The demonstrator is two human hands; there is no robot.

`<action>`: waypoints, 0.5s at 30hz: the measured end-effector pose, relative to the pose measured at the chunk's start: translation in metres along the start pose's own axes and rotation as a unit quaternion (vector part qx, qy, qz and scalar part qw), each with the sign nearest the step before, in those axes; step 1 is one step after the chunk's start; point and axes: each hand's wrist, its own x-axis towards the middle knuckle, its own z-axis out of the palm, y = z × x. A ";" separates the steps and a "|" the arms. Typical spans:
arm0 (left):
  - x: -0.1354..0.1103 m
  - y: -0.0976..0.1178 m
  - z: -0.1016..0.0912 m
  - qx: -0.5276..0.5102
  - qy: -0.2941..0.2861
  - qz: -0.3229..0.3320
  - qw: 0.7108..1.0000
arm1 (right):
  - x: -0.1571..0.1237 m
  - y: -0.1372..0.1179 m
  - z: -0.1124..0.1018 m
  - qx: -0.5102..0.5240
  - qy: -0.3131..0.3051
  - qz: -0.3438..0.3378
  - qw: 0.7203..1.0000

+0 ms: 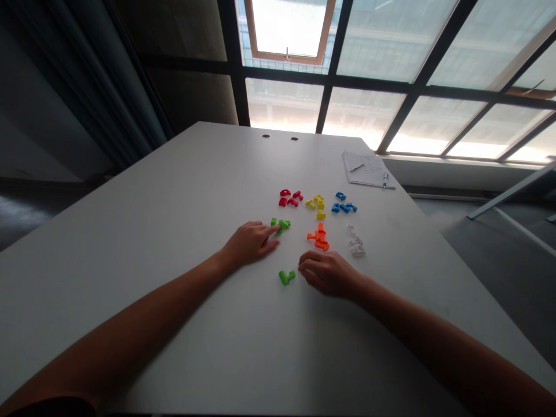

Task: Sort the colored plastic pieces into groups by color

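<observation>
My left hand [252,242] lies over the table with its fingers apart. Its index finger reaches onto a small heap of green plastic pieces [284,224], and whether it presses one I cannot tell. A separate green T-shaped piece [285,278] rests nearer to me, between the two hands. Just right of that piece is my right hand [328,272], its fingers curled together and no object showing in them. Orange pieces [321,236] lie right beyond the right hand's knuckles. White or clear pieces [356,243] are to its upper right.
Farther back on the white table [182,191] are groups of red pieces [283,202], yellow pieces [320,214] and blue pieces [341,196]. Paper sheets [365,165] with two pens lie near the right edge. Two round holes sit at the far edge, before large windows.
</observation>
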 end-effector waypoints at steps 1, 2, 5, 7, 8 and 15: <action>0.000 0.000 0.000 -0.001 -0.007 -0.001 1.000 | 0.000 0.000 0.000 0.001 0.000 0.000 1.000; 0.001 0.001 0.000 -0.004 -0.012 -0.001 1.000 | 0.000 0.000 0.000 0.001 0.000 0.001 1.000; 0.000 0.001 -0.001 -0.009 -0.010 -0.002 1.000 | 0.000 0.000 0.000 0.001 0.000 0.001 1.000; -0.001 0.001 -0.002 -0.007 -0.002 -0.002 1.000 | 0.000 0.000 0.001 0.002 0.002 0.001 1.000; -0.001 0.000 -0.002 -0.004 0.002 -0.002 1.000 | 0.000 0.000 0.001 0.003 0.003 0.000 1.000; -0.001 -0.001 -0.001 0.004 0.015 -0.010 1.000 | 0.000 0.000 0.001 -0.006 0.002 -0.005 1.000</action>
